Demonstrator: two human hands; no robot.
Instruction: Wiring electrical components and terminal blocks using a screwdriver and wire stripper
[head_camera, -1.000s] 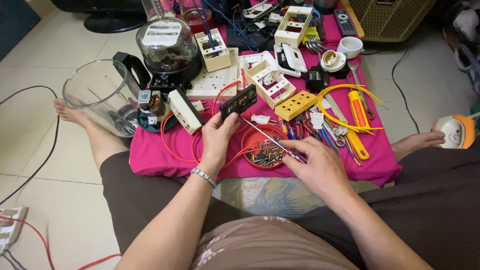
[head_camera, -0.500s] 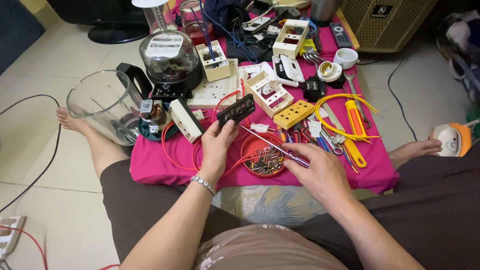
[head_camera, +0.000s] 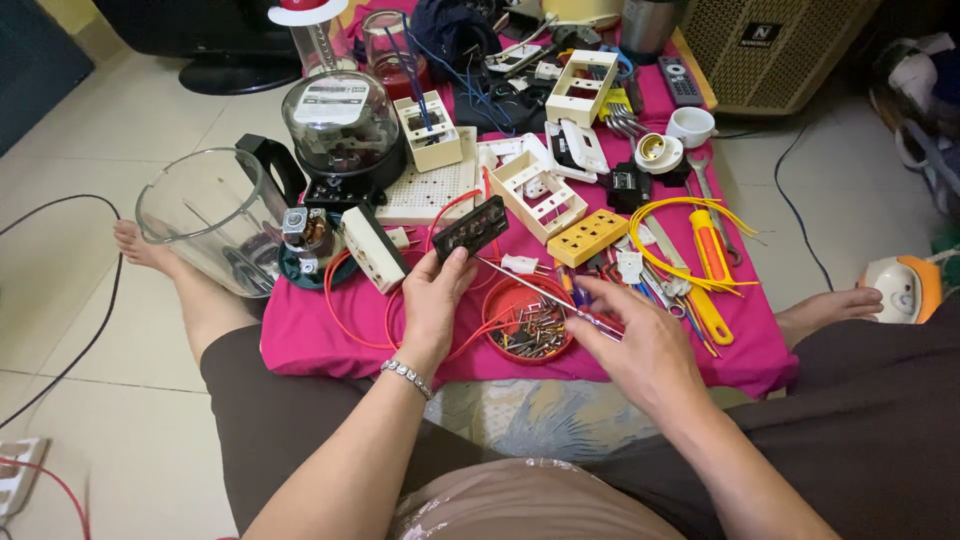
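Near the front edge of the pink cloth (head_camera: 300, 345), the left hand (head_camera: 432, 300) is closed around the lower end of a small black switch plate (head_camera: 470, 226), thumb pressed against its face, holding it tilted above the cloth. Beside it, the right hand (head_camera: 640, 345) pinches a thin screwdriver (head_camera: 530, 285) whose shaft slants up and left, its tip ending just below the plate (whether tip and plate touch, I cannot tell). Under the shaft sits a round red dish (head_camera: 528, 322) of screws, with a red wire (head_camera: 345, 310) looping around it and beneath the left hand. At the left edge of the cloth a clear blender jug (head_camera: 205, 215) lies on its side, next to a glass-domed meter (head_camera: 342, 125). Toward the right edge lie a yellow socket block (head_camera: 588, 236), coils of yellow wire (head_camera: 680, 215) and an orange-handled tool (head_camera: 708, 240).
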